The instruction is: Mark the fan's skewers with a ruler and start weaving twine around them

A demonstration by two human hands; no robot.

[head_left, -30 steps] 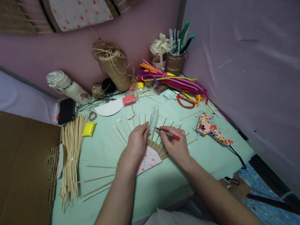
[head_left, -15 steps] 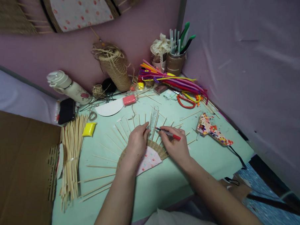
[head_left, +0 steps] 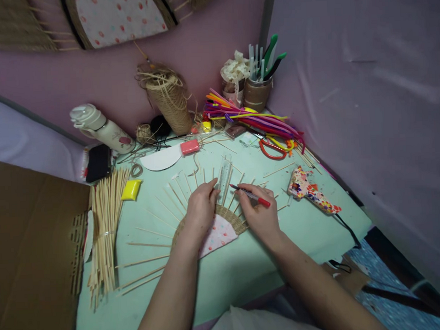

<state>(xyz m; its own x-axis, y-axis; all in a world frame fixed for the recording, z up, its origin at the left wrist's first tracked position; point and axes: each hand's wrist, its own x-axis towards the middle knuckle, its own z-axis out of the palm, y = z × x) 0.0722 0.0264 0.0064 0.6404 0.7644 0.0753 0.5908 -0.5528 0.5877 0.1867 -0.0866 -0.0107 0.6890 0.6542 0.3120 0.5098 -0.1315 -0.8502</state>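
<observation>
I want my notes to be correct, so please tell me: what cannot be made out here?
In the head view:
Fabric-faced half-circle: partly hidden by the left hand and forearm.
Clear ruler: markings too small to read.
Wall hanging: upper part cut off by the top edge.

Mauve wall (head_left: 107,77) behind, purple wall (head_left: 348,101) at right, pale green tabletop (head_left: 306,234), speckled blue floor (head_left: 383,269), dim light

The pale green desk (head_left: 243,276) bore a half-round woven piece (head_left: 220,231) with radiating sticks under the fingers (head_left: 209,186), bundled sticks (head_left: 105,233) to their left, a white half-disc (head_left: 160,159) beyond, a flowered glue gun (head_left: 309,188) rightward.
</observation>
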